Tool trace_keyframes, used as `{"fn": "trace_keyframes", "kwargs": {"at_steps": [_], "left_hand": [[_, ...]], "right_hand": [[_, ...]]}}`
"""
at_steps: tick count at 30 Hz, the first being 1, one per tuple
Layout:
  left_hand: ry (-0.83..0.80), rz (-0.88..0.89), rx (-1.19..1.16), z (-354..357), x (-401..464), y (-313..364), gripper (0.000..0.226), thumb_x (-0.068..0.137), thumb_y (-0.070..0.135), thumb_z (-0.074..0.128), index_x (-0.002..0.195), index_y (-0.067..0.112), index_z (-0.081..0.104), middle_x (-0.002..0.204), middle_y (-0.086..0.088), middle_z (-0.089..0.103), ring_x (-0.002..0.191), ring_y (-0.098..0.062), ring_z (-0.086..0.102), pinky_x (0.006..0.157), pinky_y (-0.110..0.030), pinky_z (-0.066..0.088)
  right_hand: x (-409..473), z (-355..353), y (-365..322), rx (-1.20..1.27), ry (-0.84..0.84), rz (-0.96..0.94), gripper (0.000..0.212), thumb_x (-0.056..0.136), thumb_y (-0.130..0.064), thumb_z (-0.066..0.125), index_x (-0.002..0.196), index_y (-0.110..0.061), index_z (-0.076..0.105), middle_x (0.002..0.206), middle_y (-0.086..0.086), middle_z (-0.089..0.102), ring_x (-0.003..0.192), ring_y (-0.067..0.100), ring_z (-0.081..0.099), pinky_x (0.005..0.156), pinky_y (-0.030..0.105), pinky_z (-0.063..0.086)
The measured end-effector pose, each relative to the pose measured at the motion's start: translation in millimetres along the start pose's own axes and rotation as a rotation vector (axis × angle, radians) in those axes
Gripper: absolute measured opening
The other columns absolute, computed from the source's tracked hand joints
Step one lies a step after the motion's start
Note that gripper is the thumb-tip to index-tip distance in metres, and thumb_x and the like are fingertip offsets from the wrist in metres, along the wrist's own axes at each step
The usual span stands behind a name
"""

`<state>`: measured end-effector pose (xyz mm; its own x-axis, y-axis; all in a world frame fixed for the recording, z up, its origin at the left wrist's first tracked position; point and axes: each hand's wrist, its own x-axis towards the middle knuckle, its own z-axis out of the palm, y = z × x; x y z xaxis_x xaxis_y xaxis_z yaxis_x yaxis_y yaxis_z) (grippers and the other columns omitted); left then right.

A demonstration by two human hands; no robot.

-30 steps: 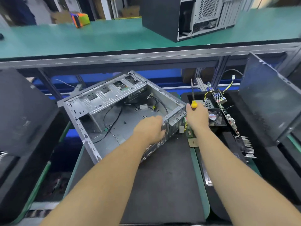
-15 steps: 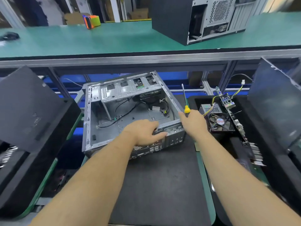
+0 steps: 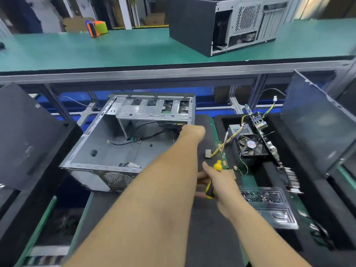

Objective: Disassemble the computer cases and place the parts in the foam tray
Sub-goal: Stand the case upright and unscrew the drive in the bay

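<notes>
My left hand (image 3: 192,132) grips the far right edge of the open computer case (image 3: 123,143) lying on the counter (image 3: 202,237). My right hand (image 3: 217,182) is wrapped around the yellow screwdriver (image 3: 218,164), beside the foam tray (image 3: 269,170).

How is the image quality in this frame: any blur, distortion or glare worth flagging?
Head view: wide-angle bending bows the shelf edge and stretches the corners; motion blur smears the right hand on the screwdriver and the screw tray; the background is soft; a mild sheen lies on the black panel at right; the open case is evenly lit and fairly sharp.
</notes>
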<state>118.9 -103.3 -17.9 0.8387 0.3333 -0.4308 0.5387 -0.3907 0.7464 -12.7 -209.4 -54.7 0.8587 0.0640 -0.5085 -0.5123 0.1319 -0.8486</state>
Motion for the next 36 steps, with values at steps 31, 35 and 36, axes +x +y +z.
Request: {"fn": "trace_keyframes", "kwargs": {"at_steps": [31,35,36], "left_hand": [[-0.06,0.64,1.096,-115,-32,-117,0.052,0.095,0.074,0.023,0.097,0.028,0.044,0.073,0.005,0.052,0.076,-0.028,0.052,0.069,-0.038,0.04],[-0.039,0.384,0.895,-130,-21,-117,0.051,0.098,0.074,0.021,0.101,0.035,0.054,0.119,-0.003,0.066,0.107,-0.027,0.059,0.092,-0.04,0.045],[-0.016,0.335,0.801,-126,-18,-112,0.055,0.099,0.072,0.02,0.111,0.032,0.056,0.129,-0.005,0.064,0.117,-0.028,0.057,0.099,-0.041,0.043]], "right_hand": [[100,-8,-102,-1.435,0.351,-0.442,0.033,0.102,-0.028,0.048,0.121,-0.003,0.056,0.116,0.019,0.066,0.105,0.04,0.063,0.072,0.036,0.041],[86,-15,-78,-1.554,0.406,-0.505,0.043,0.104,-0.028,0.044,0.135,0.001,0.048,0.118,0.019,0.065,0.107,0.038,0.063,0.071,0.037,0.045],[83,-16,-77,-1.56,0.406,-0.506,0.046,0.104,-0.029,0.044,0.137,0.001,0.046,0.118,0.019,0.066,0.106,0.038,0.064,0.071,0.038,0.046]]}}
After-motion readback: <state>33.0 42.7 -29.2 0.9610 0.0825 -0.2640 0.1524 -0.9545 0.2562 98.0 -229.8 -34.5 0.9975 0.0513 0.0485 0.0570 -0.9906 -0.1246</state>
